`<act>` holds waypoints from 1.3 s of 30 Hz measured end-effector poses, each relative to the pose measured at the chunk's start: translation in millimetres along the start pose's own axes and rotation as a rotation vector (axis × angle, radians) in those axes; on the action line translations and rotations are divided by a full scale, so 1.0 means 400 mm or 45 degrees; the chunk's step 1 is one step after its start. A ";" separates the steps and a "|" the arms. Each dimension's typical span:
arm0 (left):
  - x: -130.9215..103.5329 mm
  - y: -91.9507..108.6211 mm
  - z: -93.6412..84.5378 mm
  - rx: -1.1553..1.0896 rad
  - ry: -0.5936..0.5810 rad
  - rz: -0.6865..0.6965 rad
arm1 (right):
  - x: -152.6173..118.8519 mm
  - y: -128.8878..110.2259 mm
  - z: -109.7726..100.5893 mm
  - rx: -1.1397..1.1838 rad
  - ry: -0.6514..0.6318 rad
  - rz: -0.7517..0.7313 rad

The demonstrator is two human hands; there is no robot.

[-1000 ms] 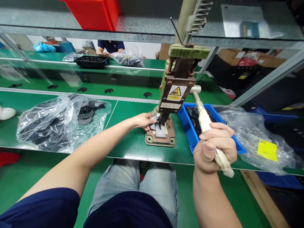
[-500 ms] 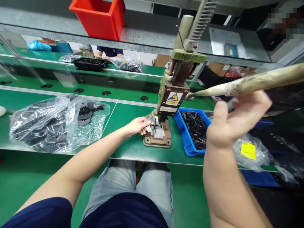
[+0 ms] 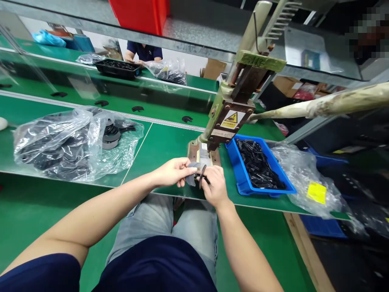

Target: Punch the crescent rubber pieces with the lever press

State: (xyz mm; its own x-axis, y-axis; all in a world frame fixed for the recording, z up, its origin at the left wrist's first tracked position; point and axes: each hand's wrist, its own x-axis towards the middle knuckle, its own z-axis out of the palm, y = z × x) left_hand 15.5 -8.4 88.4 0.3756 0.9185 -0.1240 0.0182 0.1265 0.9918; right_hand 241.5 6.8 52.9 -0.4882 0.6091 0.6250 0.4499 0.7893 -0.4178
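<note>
In front of the hand press (image 3: pixel 217 139), my left hand (image 3: pixel 172 172) pinches a grey curved plastic piece (image 3: pixel 191 177) between thumb and fingers. From the right, my right hand (image 3: pixel 215 185) closes on a thin dark curved part (image 3: pixel 202 177) that meets the grey piece. Whether the two are joined is hidden by my fingers. Both hands are just above the near edge of the green bench, close to the base of the press (image 3: pixel 192 151). The press's long lever (image 3: pixel 328 103) stands out to the right with no hand on it.
A blue bin (image 3: pixel 243 189) of small black parts stands right of the press, beside a clear plastic bag (image 3: pixel 291 166). At left lies a plastic bag (image 3: pixel 75 142) of dark curved pieces. Black curved pieces (image 3: pixel 138 108) lie on the strip behind. Across the bench sits another person (image 3: pixel 144 51).
My right hand has left the press lever and come down to the part. My left hand has drawn the grey piece off the press base towards me.
</note>
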 end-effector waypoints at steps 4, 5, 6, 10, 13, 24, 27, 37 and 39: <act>-0.017 -0.003 0.015 0.009 0.007 0.022 | -0.007 -0.007 0.002 -0.019 0.066 -0.039; -0.019 -0.003 0.019 0.010 0.007 0.025 | -0.011 -0.009 0.005 -0.017 0.078 -0.038; -0.021 -0.003 0.022 0.015 0.004 0.024 | -0.015 -0.010 0.008 -0.018 0.086 -0.034; -0.019 -0.001 0.018 0.068 -0.025 -0.010 | -0.024 -0.016 0.014 -0.029 0.072 -0.013; -0.015 0.004 0.002 0.124 -0.030 -0.040 | -0.023 -0.018 0.005 -0.056 0.000 0.011; -0.028 0.036 0.029 1.048 0.268 0.563 | -0.012 -0.018 -0.015 -0.256 -0.117 -0.087; -0.012 0.020 0.034 0.865 0.246 0.378 | -0.017 -0.028 -0.019 -0.211 -0.093 -0.066; -0.009 -0.010 0.040 0.093 -0.048 0.208 | -0.035 -0.023 -0.065 -0.130 -0.080 -0.063; -0.011 -0.011 0.049 0.209 -0.034 0.276 | -0.037 -0.031 -0.083 -0.085 -0.106 0.016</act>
State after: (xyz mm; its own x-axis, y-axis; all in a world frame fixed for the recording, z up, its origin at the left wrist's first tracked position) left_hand 32.1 -20.3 85.3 0.4115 0.9069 0.0906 0.0838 -0.1366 0.9871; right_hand 268.0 -14.5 70.8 -0.5417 0.6254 0.5617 0.5039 0.7764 -0.3785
